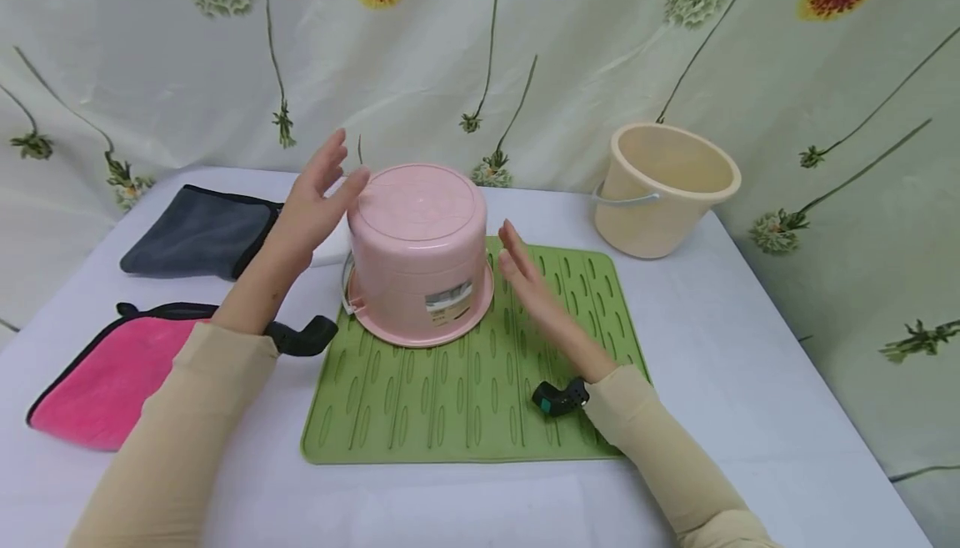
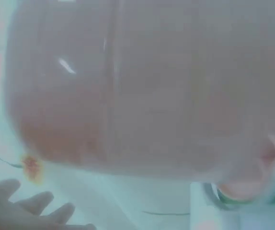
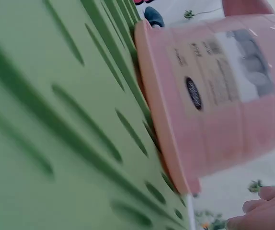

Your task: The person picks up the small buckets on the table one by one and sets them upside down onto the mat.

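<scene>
A pink bucket (image 1: 420, 256) stands upside down, its rim on a green ridged mat (image 1: 465, 398). Its pale handle hangs at the left, and a printed label (image 3: 219, 72) shows on its side. My left hand (image 1: 315, 202) is raised beside the bucket's upper left edge, fingers extended; in the left wrist view the fingers (image 2: 46, 206) are spread apart from the wall. To the right of the bucket, low over the mat, my right hand (image 1: 525, 273) has straight fingers and holds nothing. A gap separates its fingers (image 3: 267, 206) from the bucket in the right wrist view.
A cream bucket (image 1: 641, 227) stands upright at the back right, with a bluish handle. On the left lie a dark grey zip pouch (image 1: 198, 235) and a pink pouch (image 1: 112, 377) with black trim. Behind the white table (image 1: 750, 414) hangs a flowered curtain (image 1: 585, 47).
</scene>
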The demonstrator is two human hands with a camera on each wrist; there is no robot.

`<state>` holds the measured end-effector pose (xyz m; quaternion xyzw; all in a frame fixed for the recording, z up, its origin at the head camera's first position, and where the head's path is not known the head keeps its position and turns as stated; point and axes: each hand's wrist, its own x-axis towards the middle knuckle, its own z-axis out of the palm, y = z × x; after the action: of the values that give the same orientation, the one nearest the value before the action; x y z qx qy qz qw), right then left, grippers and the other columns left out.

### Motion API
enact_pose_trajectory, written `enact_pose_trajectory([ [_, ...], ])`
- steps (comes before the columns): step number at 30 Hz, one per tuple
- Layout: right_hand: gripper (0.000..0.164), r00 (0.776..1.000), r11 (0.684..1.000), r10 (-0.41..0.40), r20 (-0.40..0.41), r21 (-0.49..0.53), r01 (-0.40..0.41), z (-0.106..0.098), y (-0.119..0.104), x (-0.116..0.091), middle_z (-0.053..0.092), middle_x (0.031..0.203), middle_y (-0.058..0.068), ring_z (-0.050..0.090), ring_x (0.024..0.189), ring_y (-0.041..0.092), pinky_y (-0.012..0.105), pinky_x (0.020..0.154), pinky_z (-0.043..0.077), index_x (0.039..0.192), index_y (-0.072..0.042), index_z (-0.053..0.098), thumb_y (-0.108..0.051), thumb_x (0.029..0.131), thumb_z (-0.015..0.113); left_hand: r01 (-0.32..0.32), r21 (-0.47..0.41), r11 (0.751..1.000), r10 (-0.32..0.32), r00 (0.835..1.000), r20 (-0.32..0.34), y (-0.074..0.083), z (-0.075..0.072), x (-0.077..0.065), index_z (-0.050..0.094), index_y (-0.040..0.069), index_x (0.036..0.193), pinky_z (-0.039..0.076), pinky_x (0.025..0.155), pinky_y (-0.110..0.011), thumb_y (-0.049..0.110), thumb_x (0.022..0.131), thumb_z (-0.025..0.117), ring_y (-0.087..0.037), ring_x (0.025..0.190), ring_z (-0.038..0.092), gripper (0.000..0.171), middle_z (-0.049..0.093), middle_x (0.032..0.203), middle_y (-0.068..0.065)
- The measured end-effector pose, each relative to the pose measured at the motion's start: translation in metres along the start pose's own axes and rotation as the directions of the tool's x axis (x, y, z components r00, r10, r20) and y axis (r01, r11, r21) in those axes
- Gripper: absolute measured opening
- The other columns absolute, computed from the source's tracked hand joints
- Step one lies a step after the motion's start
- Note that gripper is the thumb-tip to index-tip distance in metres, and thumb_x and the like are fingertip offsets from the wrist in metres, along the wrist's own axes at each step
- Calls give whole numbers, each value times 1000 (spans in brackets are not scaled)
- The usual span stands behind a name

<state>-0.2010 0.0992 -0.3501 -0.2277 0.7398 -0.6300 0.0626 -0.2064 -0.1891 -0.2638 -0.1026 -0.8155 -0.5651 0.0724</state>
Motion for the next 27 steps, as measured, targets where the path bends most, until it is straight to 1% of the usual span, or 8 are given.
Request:
enact_pose_trajectory([
  [4,63,997,998,-43,-60,-40,41,-28,-7,-9,10,155,3,12,138,17,44,108,15,152,-17,4,-43,101,31,-83,-66,994,79,995,-68,-3,-1,-34,6,27,151,8,109,-44,28,95,54,-19,139,12,74,12,154,-6],
  [6,65,994,997,-65,-87,-53,61,-44,-12,-14,12,154,4,13,138,16,40,109,14,152,-17,6,-47,100,31,-92,-113,989,84,994,-73,-7,0,-51,1,28,151,9,109,-43,23,95,54,-19,139,12,77,11,155,-5],
  [8,62,990,995,-92,-110,-40,88,-60,-16,-17,13,154,5,14,138,16,36,109,13,151,-16,6,-44,101,29,-73,-166,983,64,996,-58,-14,2,-66,-4,29,150,10,109,-45,20,96,53,-21,139,11,79,10,155,-6],
  [12,69,976,985,-140,-169,73,154,-88,-26,-21,11,154,11,12,139,20,32,109,10,151,-9,5,-47,99,32,20,-155,988,-16,999,30,-35,8,-90,-12,30,149,9,106,-55,21,97,50,-27,139,6,81,5,155,-9],
  [16,72,956,962,-160,-245,180,207,-111,-39,-23,10,154,15,12,139,22,31,110,9,150,-5,6,-45,99,37,64,-68,996,-53,987,149,-53,10,-107,-17,28,147,8,103,-61,19,97,50,-31,139,0,85,0,155,-13],
  [19,65,938,949,-171,-300,206,239,-127,-48,-23,12,153,16,15,138,21,31,110,10,150,-4,8,-38,101,35,53,-60,997,-38,972,231,-63,10,-117,-18,28,147,8,102,-63,11,94,53,-34,138,-4,90,-3,154,-15],
  [23,56,900,935,-182,-397,215,283,-147,-60,-23,20,152,14,22,136,19,28,109,15,149,-4,16,-31,103,32,36,-32,999,-24,947,321,-78,9,-125,-19,30,146,7,101,-64,7,90,59,-40,137,-4,99,-5,154,-17],
  [27,51,856,937,-174,-487,185,296,-165,-67,-21,29,149,9,28,134,13,25,108,16,148,-8,23,-30,103,31,7,58,998,-28,930,366,-92,11,-129,-19,33,146,8,100,-66,11,85,67,-48,134,1,108,-4,154,-16],
])
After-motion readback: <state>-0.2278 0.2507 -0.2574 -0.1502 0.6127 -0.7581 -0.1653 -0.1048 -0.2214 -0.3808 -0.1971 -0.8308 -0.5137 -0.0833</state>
